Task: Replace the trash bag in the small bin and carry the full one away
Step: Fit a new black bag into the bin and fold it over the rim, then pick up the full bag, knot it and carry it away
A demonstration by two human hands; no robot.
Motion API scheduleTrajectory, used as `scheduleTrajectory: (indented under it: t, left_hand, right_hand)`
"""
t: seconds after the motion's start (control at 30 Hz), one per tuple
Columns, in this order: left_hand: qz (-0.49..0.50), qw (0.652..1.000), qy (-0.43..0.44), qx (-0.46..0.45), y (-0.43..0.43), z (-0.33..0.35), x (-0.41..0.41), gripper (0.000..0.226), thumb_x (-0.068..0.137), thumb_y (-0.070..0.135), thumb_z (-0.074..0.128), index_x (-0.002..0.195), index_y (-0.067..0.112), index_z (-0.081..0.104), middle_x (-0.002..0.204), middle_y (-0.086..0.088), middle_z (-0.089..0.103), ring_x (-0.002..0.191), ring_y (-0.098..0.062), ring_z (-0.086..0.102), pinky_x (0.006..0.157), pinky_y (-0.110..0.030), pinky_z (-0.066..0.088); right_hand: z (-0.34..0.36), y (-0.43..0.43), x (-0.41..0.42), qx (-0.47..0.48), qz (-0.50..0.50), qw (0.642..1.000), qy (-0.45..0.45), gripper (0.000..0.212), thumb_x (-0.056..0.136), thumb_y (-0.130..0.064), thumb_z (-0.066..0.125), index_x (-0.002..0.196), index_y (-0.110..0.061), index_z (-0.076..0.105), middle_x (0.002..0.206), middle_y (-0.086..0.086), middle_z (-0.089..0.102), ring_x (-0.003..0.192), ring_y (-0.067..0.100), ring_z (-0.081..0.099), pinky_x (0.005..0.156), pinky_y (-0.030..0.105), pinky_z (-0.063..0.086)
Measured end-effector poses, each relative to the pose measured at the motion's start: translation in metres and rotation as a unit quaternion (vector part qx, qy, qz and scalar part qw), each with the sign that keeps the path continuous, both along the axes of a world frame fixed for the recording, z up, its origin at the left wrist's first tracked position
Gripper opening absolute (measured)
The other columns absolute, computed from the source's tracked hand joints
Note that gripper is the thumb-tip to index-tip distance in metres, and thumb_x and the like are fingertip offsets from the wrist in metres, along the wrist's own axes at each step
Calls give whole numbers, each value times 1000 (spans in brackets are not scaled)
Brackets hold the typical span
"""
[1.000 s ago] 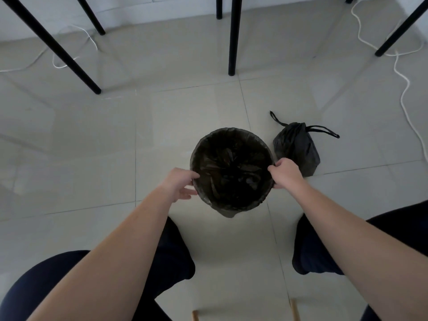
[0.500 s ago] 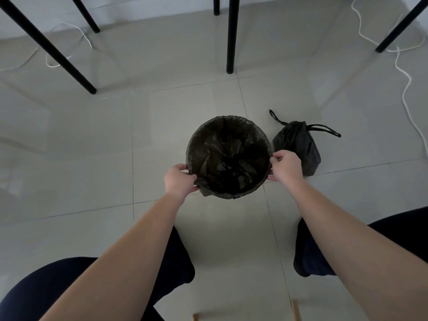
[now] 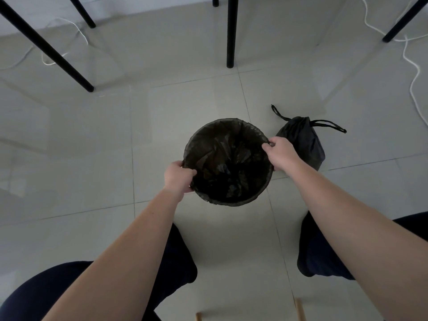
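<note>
A small round bin [image 3: 208, 126] stands on the tiled floor in the middle of the view, lined with a fresh black bag [image 3: 222, 163] whose edge is folded over the rim. My left hand [image 3: 178, 178] grips the bag's edge at the bin's left rim. My right hand [image 3: 281, 154] pinches the edge at the right rim. The full black bag [image 3: 305, 141], tied shut with drawstring loops sticking out, sits on the floor just right of the bin, behind my right hand.
Black table legs [image 3: 230, 33] [image 3: 53, 52] stand on the floor beyond the bin. White cables [image 3: 414, 75] trail along the right side and far left. My knees in dark trousers [image 3: 322, 251] flank the near floor; two wooden chair legs [image 3: 300, 309] show at the bottom.
Both hands have shifted along the rim while holding the bag's edge: the left moved slightly nearer, the right slid farther up the right side. The bin sits a little farther from me.
</note>
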State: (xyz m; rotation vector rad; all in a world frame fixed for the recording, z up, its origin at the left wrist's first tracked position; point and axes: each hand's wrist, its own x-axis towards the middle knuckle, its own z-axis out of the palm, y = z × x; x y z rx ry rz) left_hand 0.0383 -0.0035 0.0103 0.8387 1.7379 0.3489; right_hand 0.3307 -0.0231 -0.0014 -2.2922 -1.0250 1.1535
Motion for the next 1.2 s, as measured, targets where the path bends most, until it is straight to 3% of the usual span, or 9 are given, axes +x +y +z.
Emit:
scheduleTrajectory:
  t: [0.07, 0.17, 0.27, 0.47, 0.6, 0.73, 0.93, 1.1, 1.2]
  left_hand:
    - [22, 999, -23, 28, 2, -3, -5, 25, 96, -1, 60, 113, 16, 68, 109, -13, 75, 97, -31, 74, 73, -44, 66]
    - [39, 998, -44, 37, 5, -8, -12, 18, 101, 7, 60, 110, 20, 69, 111, -12, 75, 104, -32, 73, 83, -49, 65]
    - [27, 999, -31, 14, 6, -14, -14, 16, 101, 7, 58, 112, 12, 69, 109, -13, 75, 103, -32, 73, 67, -39, 65]
    - [8, 998, -69, -8, 3, -14, -13, 21, 111, 10, 46, 120, 10, 65, 113, -12, 74, 97, -27, 72, 53, -30, 61]
    - [-16, 999, -23, -28, 8, -12, -9, 24, 110, 22, 46, 123, 13, 64, 121, -13, 72, 108, -33, 69, 74, -44, 63]
    - [-156, 954, 222, 130, 11, 2, 1, 45, 108, 31, 43, 144, 8, 55, 137, -18, 65, 127, -41, 59, 104, -46, 47]
    - [-290, 882, 157, 336, 12, 34, 61, 35, 105, 25, 54, 137, 21, 68, 129, 1, 73, 121, -19, 66, 109, -33, 48]
    - [-373, 861, 111, 326, 20, 33, 134, 35, 102, 25, 62, 135, 20, 70, 130, 1, 72, 127, -16, 61, 113, -26, 39]
    - [-396, 863, 94, 300, 33, 26, 183, 35, 100, 22, 64, 135, 21, 70, 115, 1, 76, 100, -12, 68, 106, -28, 50]
  right_hand:
    - [-6, -5, 1, -20, -24, 999, 23, 24, 107, -23, 48, 100, -10, 68, 89, 11, 66, 88, 36, 71, 73, 53, 64]
    - [-6, -13, 4, -56, -54, 994, 76, 24, 107, -25, 50, 108, -10, 69, 102, 14, 70, 91, 32, 72, 64, 52, 65]
    - [-11, -12, 7, -13, -67, 995, 79, 25, 104, -24, 56, 127, -18, 66, 115, 7, 68, 95, 27, 69, 66, 51, 65]
    - [-22, -18, 0, 1, -69, 990, 122, 21, 109, -22, 47, 110, -15, 67, 99, 9, 69, 93, 36, 72, 69, 54, 65]
    - [-16, -16, 4, -39, -97, 975, 197, 28, 109, -24, 48, 132, -18, 64, 119, 9, 70, 103, 34, 71, 75, 54, 64]
    - [-7, -28, 22, 9, -75, 994, 77, 41, 103, -31, 56, 143, -24, 58, 123, -4, 65, 102, 21, 65, 78, 44, 65]
    - [5, -55, 73, 54, -66, 992, -95, 31, 96, -23, 61, 126, -19, 69, 113, 1, 71, 106, 22, 66, 89, 30, 48]
    - [11, -62, 120, 65, -65, 984, -155, 31, 96, -15, 62, 125, -9, 68, 122, 12, 71, 113, 31, 66, 92, 30, 44]
    - [9, -53, 143, 83, -45, 978, -188, 28, 94, -15, 61, 121, -9, 69, 121, 13, 69, 111, 34, 64, 94, 37, 46]
